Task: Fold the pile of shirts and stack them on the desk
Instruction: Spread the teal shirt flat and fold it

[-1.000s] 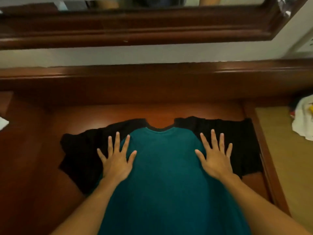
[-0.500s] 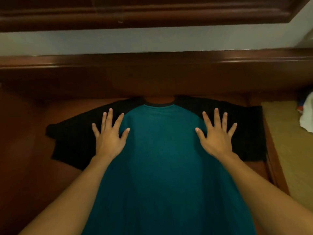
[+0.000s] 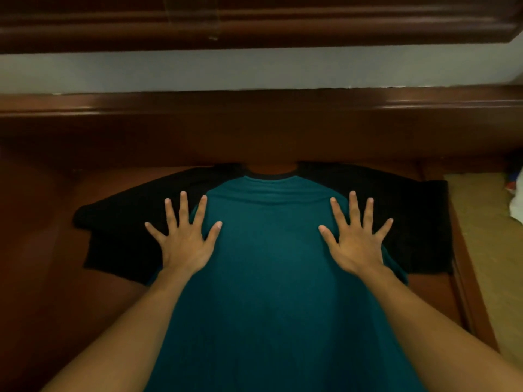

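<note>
One shirt [image 3: 268,278] is on view: teal body, black collar, two black sleeves, laid flat in the centre of the frame with its collar toward the top and its lower part running off the bottom edge. Two hands are counted. The left hand [image 3: 184,244] presses palm-down at centre left, where the teal panel meets the left sleeve [image 3: 119,227], fingers straight and spread wide, gripping nothing. The right hand [image 3: 353,247] lies likewise at centre right beside the right sleeve [image 3: 418,222], fingers also wide. The surface is a dark reddish wooden desk [image 3: 42,264] with one raised wooden ledge [image 3: 254,108] across the back. Above it runs a pale wall [image 3: 254,69], then a dark wooden frame [image 3: 254,24] along the top. At the right edge lies a tan surface [image 3: 486,264] bearing one white cloth [image 3: 518,210], mostly cut off.
</note>
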A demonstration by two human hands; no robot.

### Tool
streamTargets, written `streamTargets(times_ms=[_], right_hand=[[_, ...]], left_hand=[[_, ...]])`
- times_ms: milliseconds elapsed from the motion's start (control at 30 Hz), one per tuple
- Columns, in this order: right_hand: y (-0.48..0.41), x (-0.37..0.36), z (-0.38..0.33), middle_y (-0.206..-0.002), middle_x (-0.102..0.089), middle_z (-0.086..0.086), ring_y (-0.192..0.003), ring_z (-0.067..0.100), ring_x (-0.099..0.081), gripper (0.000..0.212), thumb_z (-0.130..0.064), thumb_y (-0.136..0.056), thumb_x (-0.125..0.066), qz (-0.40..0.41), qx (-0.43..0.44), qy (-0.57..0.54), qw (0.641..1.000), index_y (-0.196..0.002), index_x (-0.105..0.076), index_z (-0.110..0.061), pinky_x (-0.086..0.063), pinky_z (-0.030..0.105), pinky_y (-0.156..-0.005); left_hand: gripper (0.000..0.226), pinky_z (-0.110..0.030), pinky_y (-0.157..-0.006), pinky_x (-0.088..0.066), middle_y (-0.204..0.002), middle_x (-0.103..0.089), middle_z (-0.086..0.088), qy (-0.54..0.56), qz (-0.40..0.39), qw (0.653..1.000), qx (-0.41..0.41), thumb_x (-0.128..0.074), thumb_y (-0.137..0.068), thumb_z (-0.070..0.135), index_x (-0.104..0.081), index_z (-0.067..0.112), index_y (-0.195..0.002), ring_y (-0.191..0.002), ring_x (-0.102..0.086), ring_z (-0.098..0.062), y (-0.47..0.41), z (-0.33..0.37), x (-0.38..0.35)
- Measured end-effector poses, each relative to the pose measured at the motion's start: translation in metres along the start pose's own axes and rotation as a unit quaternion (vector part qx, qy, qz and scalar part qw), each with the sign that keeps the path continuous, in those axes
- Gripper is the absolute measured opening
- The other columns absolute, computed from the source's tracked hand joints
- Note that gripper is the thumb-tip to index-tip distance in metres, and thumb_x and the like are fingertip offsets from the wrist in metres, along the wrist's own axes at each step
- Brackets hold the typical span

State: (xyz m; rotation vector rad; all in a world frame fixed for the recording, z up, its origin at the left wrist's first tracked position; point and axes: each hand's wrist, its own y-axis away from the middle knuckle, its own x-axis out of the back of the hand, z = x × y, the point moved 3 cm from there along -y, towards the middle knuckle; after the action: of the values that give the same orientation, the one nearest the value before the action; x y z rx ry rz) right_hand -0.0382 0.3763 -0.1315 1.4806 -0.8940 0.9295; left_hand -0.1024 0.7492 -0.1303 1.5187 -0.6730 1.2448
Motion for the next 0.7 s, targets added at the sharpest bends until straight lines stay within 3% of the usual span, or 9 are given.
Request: streamTargets(times_ms=[333, 533, 700], right_hand=[[0.006, 0.012, 0.002, -0.154, 0.047, -0.008, -0.144, 0.032, 0.040, 0.078, -0.083, -0.090, -0.013, -0.074, 0.018, -0.012, 0.997, -0.150, 0.026, -0.051, 0.008, 0.077, -0.111], [0.023, 0.024, -0.005, -0.166, 0.026, 0.001, -0.153, 0.030, 0.022, 0.074, -0.067, -0.099, -0.030, -0.003, 0.112, -0.002, 0.994, -0.159, 0.006, -0.043, 0.002, 0.067, -0.119], [0.037, 0.029, -0.010, -0.169, 0.011, 0.004, -0.155, 0.031, 0.012, 0.071, -0.061, -0.102, -0.034, -0.049, 0.161, 0.009, 0.986, -0.160, -0.001, -0.040, 0.002, 0.063, -0.122]], left_hand=[[0.076, -0.076, -0.113, 0.008, -0.161, 0.038, 0.008, 0.041, -0.037, 0.998, 0.018, -0.006, -0.089, 0.084, 0.023, 0.051, -0.152, -0.147, 0.036, -0.027, 0.033, 0.000, 0.002], [0.076, -0.071, -0.114, 0.009, -0.163, 0.033, 0.006, 0.067, 0.020, 0.996, 0.055, -0.013, -0.094, 0.080, 0.015, 0.046, -0.156, -0.150, 0.031, -0.026, 0.102, -0.007, -0.006], [0.076, -0.071, -0.115, 0.003, -0.165, 0.028, 0.005, 0.084, 0.010, 0.990, 0.114, -0.020, -0.095, 0.073, 0.010, 0.044, -0.158, -0.152, 0.026, -0.026, 0.175, -0.015, -0.025]])
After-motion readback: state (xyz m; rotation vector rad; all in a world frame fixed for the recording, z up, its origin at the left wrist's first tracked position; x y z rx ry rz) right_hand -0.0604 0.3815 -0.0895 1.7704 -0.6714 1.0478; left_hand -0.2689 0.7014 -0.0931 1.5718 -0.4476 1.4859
